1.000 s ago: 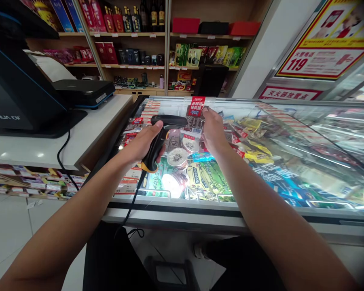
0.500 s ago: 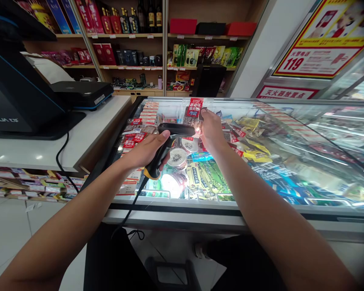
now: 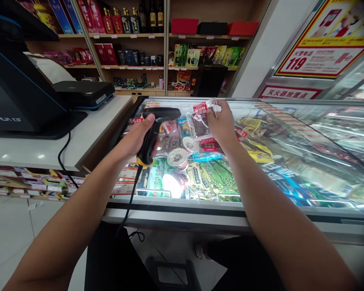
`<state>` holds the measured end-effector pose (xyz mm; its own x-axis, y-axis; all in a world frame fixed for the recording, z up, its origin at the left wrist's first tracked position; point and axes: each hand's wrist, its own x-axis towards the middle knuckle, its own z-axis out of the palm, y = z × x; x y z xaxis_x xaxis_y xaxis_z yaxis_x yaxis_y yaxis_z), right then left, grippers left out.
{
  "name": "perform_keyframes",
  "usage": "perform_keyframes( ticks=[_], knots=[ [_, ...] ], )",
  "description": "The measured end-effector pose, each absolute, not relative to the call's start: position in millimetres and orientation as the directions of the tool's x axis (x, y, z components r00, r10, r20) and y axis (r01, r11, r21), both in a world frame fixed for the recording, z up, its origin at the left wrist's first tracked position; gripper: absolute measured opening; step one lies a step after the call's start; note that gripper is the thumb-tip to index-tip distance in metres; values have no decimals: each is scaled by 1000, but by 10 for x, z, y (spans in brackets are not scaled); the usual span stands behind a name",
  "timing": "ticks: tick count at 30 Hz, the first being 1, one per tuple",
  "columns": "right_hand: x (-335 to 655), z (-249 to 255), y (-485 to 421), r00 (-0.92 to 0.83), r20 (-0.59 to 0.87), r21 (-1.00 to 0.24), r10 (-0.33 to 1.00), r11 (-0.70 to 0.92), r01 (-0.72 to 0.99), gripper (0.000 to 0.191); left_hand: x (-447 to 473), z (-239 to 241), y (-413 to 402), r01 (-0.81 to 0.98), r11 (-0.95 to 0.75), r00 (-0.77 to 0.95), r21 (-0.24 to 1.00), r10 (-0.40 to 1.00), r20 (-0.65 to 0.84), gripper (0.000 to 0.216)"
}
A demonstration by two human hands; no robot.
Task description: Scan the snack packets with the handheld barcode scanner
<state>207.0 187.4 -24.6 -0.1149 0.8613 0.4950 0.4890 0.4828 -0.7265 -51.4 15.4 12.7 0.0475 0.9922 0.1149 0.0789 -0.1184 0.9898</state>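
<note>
My left hand point(image 3: 138, 137) is wrapped round the handle of a black and yellow barcode scanner point(image 3: 150, 141), whose cord hangs down over the freezer's front edge. To its right, my right hand point(image 3: 223, 123) grips the upper right corner of a clear plastic food packet point(image 3: 198, 122) with a red label and dark contents. Both are held above a glass-topped display freezer point(image 3: 182, 218). Under them show round white-lidded tubs point(image 3: 178, 157), green ice-pop packets point(image 3: 221, 176) and a blue packet point(image 3: 208, 157). The scanner's head points toward the packet, with a gap between them.
A white counter point(image 3: 33, 151) on the left bears a dark checkout terminal point(image 3: 21, 89) and a black flat device point(image 3: 83, 93). Shelves point(image 3: 127, 36) with bottles and boxes stand behind. A red and white sign point(image 3: 315, 60) hangs at the right.
The scanner has moved left and slightly up, away from the packet. My right hand has shifted right with the packet, which now tilts. More of the tubs and packets below shows.
</note>
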Motion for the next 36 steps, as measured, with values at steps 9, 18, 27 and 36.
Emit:
perform_keyframes(
  ticks=[9, 18, 27, 36],
  knots=[
    [1885, -317, 1590, -376, 526, -201, 763, 541, 817, 65, -875, 94, 403, 64, -285, -419, 956, 862, 285, 65],
    [654, -474, 1340, -492, 167, -459, 855, 509, 728, 86, -825, -38, 463, -85, -281, -379, 956, 896, 230, 67],
    [283, -595, 1572, -281, 171, -452, 944, 329, 829, 93, -925, -50, 481, -85, -245, -383, 966, 903, 195, 64],
    [345, -715, 1644, -386, 301, -477, 872, 489, 731, 49, -896, -7, 447, -84, -247, -399, 965, 896, 195, 63]
  ],
)
